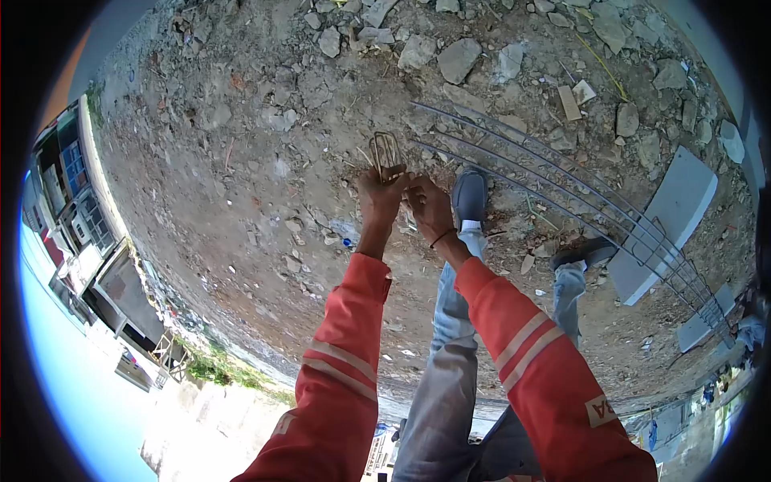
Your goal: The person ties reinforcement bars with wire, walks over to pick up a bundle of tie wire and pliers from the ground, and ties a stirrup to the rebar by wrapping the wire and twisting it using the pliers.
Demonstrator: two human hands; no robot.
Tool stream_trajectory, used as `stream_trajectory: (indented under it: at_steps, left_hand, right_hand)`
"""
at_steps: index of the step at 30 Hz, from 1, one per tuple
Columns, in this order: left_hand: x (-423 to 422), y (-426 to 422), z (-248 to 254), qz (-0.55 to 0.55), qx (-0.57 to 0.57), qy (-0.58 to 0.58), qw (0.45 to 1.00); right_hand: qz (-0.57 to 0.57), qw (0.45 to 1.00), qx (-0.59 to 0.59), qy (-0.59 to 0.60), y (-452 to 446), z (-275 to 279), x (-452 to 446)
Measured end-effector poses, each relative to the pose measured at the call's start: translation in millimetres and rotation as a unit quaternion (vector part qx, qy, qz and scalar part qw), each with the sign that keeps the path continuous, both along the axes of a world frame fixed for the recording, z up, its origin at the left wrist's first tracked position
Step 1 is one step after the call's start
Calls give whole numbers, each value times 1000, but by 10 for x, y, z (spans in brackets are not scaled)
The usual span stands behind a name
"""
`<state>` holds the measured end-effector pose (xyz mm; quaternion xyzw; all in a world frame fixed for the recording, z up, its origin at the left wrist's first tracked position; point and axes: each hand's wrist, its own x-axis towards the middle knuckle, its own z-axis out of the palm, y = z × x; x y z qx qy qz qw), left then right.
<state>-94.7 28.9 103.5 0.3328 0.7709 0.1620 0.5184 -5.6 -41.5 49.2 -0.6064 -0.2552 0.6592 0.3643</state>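
Note:
My left hand (381, 197) is closed around a small bundle of bent steel stirrups (386, 148), whose rounded loops stick out beyond the fingers. Right beside it, my right hand (430, 210) has its fingers pinched together against the left fingertips. What sits in that pinch is too small to make out. To the right of both hands runs a long rebar cage (554, 166), its bare bar ends nearest to me and several stirrups gathered around the bars at its far right part.
A grey slab (683, 201) and a smaller grey block (707, 317) lie under the rebar cage. My shoe (471, 195) stands close to the bar ends, the other shoe (585, 254) by the cage. Broken stones (459, 61) litter the dirt ground (241, 177).

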Motion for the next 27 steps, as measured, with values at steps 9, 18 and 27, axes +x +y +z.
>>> stream_trajectory:
  at_steps: [9,18,27]
  left_hand:
    - [-327,510,-983,-24,-13,-32,999]
    - [-91,340,-868,39,-14,-12,999]
    - [-45,226,-919,43,-40,-37,998]
  right_hand:
    - [-56,962,23,-265,638,-904,-333]
    - [-122,936,-11,-331,583,-799,-312]
    - [-197,942,-57,-265,360,-887,-105]
